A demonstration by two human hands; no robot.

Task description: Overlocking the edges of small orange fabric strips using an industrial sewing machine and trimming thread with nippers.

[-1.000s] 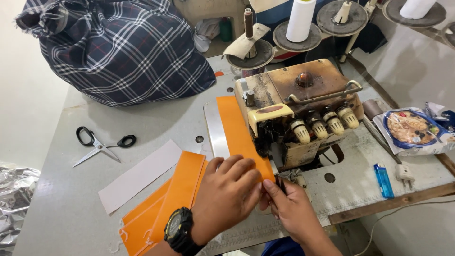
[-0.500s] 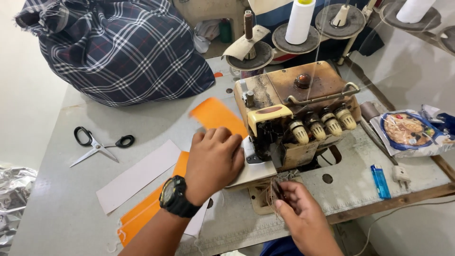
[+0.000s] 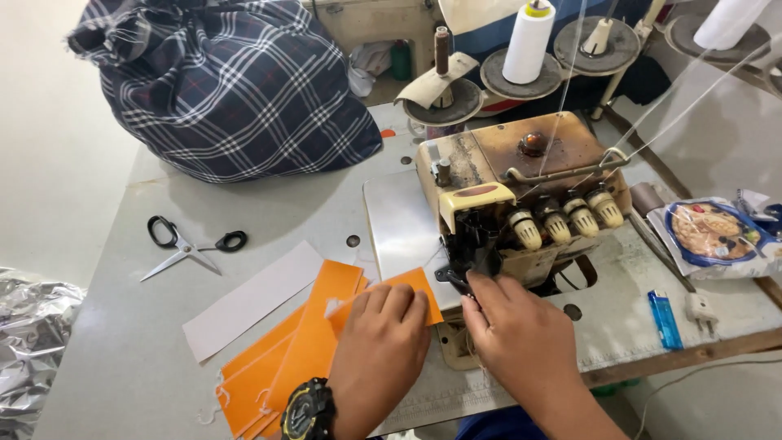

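The left hand [image 3: 381,342] lies flat, fingers spread, on a small orange fabric rectangle [image 3: 407,295], seemingly to steady it for feeding; it grips nothing. At three o'clock from it, the right hand [image 3: 521,338] touches the dark presser area of the cream, worn overlock machine [image 3: 521,191], fingertips bent, whether pinching thread I cannot tell. More orange pieces [image 3: 285,367] stack at seven o'clock on the grey surface [image 3: 122,358].
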